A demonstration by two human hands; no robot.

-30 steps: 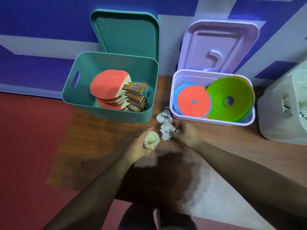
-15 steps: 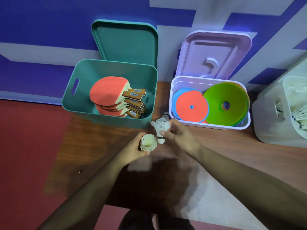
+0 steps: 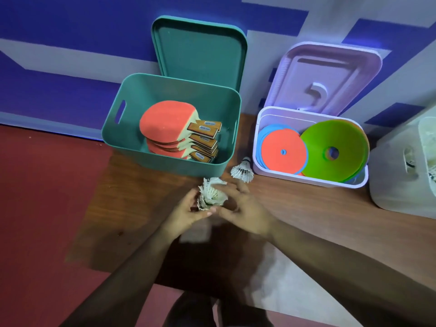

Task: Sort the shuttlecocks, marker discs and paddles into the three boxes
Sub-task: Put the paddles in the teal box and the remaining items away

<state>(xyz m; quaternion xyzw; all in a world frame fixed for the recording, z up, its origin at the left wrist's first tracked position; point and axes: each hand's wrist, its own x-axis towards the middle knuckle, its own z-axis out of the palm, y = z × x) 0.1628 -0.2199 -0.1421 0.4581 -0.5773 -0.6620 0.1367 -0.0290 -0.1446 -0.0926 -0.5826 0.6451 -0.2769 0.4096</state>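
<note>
On my feed the wooden board (image 3: 330, 220) fills the middle, with three boxes along its far edge. The green box (image 3: 113, 128) on the left holds a stack of red paddles (image 3: 165, 121), and its lid (image 3: 200, 50) leans upright against the wall behind it. The lilac box (image 3: 306, 179) beside it holds the discs (image 3: 278, 152), orange on blue next to a green one, and its own lid (image 3: 330, 74) is propped up behind. The white box (image 3: 396, 185) sits at the right edge, half out of view.

Both hands meet just in front of the green box. The left hand (image 3: 186, 213) has its fingers curled round a bunch (image 3: 212, 193) of white shuttlecocks, feathers up. The right hand (image 3: 245, 213) cups the bunch's right side with its fingers bent and its thumb near the left thumb. It is blurred, so I cannot tell if it grips.

One loose shuttlecock (image 3: 241, 169) lies on the board between the green and lilac boxes, just beyond the right fingertips.
</note>
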